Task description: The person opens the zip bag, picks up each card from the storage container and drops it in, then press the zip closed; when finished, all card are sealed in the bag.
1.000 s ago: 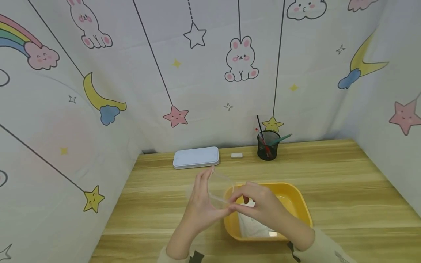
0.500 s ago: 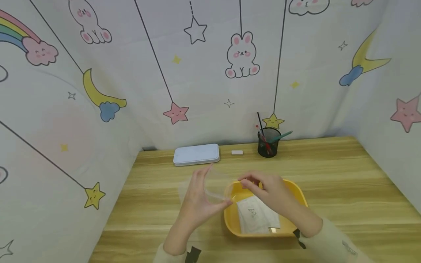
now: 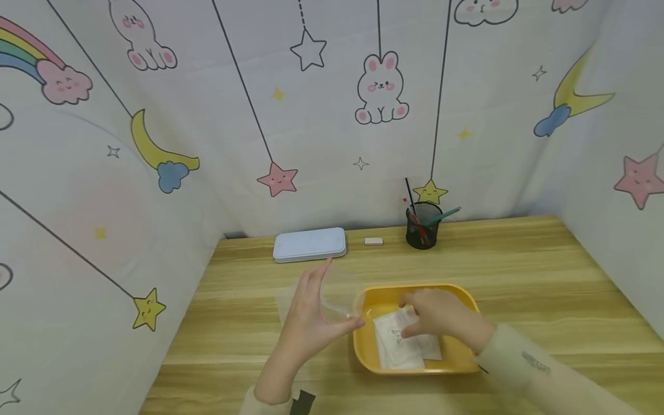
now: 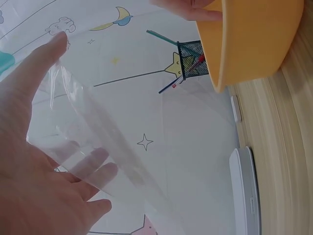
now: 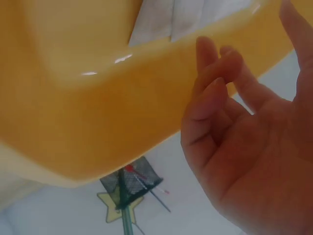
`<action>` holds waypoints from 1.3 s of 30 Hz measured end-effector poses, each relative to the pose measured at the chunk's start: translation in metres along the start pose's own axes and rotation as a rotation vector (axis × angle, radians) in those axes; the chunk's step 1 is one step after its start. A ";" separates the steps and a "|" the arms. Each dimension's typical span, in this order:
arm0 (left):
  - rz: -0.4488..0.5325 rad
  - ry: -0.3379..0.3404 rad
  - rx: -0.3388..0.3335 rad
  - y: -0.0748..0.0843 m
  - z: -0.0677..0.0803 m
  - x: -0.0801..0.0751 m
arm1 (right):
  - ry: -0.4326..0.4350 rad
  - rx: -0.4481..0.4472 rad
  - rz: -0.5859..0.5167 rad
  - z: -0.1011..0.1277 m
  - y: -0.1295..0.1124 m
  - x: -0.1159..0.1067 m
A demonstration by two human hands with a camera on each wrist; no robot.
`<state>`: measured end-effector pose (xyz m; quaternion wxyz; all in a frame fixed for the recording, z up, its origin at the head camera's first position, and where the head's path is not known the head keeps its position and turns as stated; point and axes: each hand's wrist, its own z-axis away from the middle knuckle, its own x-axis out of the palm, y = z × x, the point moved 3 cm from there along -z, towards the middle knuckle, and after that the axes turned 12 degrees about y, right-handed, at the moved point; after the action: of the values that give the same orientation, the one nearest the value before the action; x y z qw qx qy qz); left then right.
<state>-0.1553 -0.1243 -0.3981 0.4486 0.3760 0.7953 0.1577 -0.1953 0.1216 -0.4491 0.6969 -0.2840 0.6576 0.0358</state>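
My left hand (image 3: 308, 323) is spread inside the mouth of a clear plastic bag (image 4: 117, 142), thumb and fingers wide apart. The film stretches between thumb tip and fingers, and some fingers show through it. The bag hangs left of a yellow tray (image 3: 450, 362). My right hand (image 3: 441, 311) is over the tray, its fingers loosely bent and apart, with nothing held in the right wrist view. Beneath it lie flat white pieces (image 3: 389, 346), cloth or paper, one with a small printed figure. Part of them is hidden by the right hand.
Along the table's back edge are a white flat case (image 3: 309, 245), a small white eraser-like block (image 3: 373, 241) and a black mesh pen cup (image 3: 422, 230) with pencils. A patterned curtain (image 3: 321, 115) surrounds the wooden table (image 3: 218, 323).
My right hand has let go of the bag's mouth and moved right and down over the white pieces in the tray. The left hand keeps the bag spread, shifted slightly left.
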 end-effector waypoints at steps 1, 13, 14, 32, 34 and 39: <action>-0.007 -0.002 0.003 0.000 0.000 0.000 | -0.021 0.000 0.008 -0.001 0.002 0.001; -0.053 -0.019 0.003 -0.002 0.001 0.000 | -0.142 -0.105 0.233 -0.018 -0.004 0.014; -0.056 -0.019 0.002 -0.002 0.001 0.000 | -0.152 -0.108 0.254 -0.019 -0.006 0.016; -0.077 -0.029 -0.009 -0.007 0.003 0.002 | -0.159 -0.086 0.406 -0.023 -0.018 0.026; -0.077 -0.032 -0.006 -0.007 0.003 0.002 | -0.156 -0.089 0.405 -0.024 -0.019 0.025; -0.061 -0.046 0.003 -0.006 0.003 0.002 | -0.136 -0.096 0.345 -0.027 -0.021 0.016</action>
<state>-0.1567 -0.1270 -0.4044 0.4707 0.3559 0.7962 0.1340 -0.2083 0.0874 -0.4562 0.7090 -0.1968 0.6453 0.2052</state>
